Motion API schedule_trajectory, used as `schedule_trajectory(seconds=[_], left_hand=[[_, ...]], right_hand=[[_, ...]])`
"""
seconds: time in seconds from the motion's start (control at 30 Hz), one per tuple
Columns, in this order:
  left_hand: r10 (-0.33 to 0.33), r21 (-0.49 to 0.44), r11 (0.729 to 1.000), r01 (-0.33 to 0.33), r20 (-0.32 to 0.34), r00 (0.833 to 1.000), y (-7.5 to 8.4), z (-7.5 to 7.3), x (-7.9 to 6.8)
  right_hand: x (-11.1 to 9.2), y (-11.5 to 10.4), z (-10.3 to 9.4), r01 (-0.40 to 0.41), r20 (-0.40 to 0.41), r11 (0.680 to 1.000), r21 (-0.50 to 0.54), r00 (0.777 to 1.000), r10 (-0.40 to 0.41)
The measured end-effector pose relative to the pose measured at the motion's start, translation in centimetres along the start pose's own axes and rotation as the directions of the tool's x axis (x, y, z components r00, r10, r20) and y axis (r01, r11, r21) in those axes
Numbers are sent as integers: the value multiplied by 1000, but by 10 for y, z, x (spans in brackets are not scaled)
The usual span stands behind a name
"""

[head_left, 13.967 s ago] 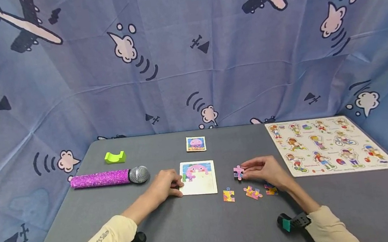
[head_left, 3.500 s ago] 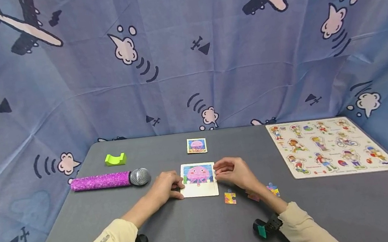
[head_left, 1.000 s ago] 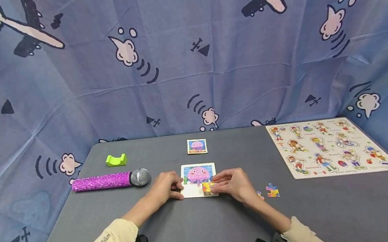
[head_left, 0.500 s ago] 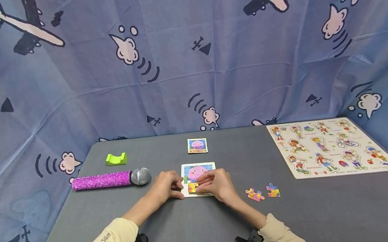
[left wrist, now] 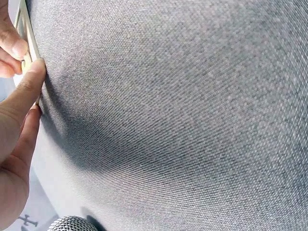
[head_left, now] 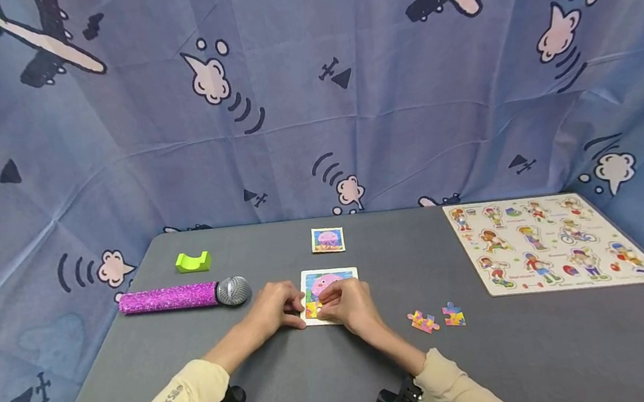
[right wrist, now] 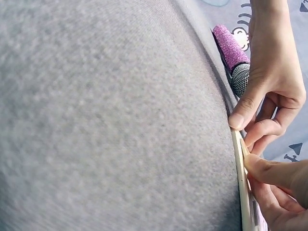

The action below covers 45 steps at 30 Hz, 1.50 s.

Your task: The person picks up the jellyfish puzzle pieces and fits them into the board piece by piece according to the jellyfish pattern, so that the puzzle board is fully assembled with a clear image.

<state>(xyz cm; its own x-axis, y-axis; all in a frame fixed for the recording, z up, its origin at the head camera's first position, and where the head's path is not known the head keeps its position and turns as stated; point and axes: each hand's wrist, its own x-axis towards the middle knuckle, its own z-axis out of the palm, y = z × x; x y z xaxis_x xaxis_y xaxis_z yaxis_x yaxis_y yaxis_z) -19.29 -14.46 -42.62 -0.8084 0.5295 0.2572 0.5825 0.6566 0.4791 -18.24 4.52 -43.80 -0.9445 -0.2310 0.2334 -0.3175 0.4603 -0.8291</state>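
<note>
A small white-framed puzzle tray (head_left: 328,270) with a pink jellyfish picture lies mid-table. My left hand (head_left: 279,305) grips its left edge; in the left wrist view, the thumb presses the near corner. My right hand (head_left: 349,305) reaches over the tray and pinches a yellow puzzle piece (head_left: 312,310) at the lower left corner of the picture. Seen from the right wrist, that piece (right wrist: 245,153) stands slightly tilted over the tray. Right fingers cover the lower right of the picture. A pink-and-yellow piece (head_left: 423,321) and a blue-and-yellow piece (head_left: 453,314) lie loose to the right.
Behind the tray lies a small jellyfish picture card (head_left: 327,240). A glittery purple microphone (head_left: 168,298) and a green curved block (head_left: 193,262) sit at the left. A large board of sports figures (head_left: 520,270) covers the right rear, before a blue curtain (head_left: 388,152).
My right hand has taken the yellow piece from the table and moved it left across the tray to its lower left corner. A jellyfish piece was placed earlier. The left hand has stayed put.
</note>
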Motion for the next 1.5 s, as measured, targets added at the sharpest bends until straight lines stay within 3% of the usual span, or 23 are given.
schedule_trajectory(seconds=[0.33, 0.7, 0.93, 1.2, 1.5], left_hand=[[8, 1, 1000, -8, 4, 1000, 0, -1, 0], [23, -6, 1000, -23, -4, 1000, 0, -2, 0], [15, -3, 1000, -15, -10, 1000, -1, 1, 0], [11, -14, 1000, -11, -10, 1000, 1, 1, -1], [2, -16, 1000, -2, -11, 1000, 0, -1, -1]], right_hand=[[2, -1, -2, 25, 17, 999, -27, 1000, -24], [2, -2, 7, 19, -20, 997, 76, 1000, -17], [-2, 8, 18, 110, -71, 985, 130, 992, -101], [-7, 1, 7, -37, -61, 974, 222, 997, 52], [-8, -1, 6, -44, -9, 976, 213, 999, 48]])
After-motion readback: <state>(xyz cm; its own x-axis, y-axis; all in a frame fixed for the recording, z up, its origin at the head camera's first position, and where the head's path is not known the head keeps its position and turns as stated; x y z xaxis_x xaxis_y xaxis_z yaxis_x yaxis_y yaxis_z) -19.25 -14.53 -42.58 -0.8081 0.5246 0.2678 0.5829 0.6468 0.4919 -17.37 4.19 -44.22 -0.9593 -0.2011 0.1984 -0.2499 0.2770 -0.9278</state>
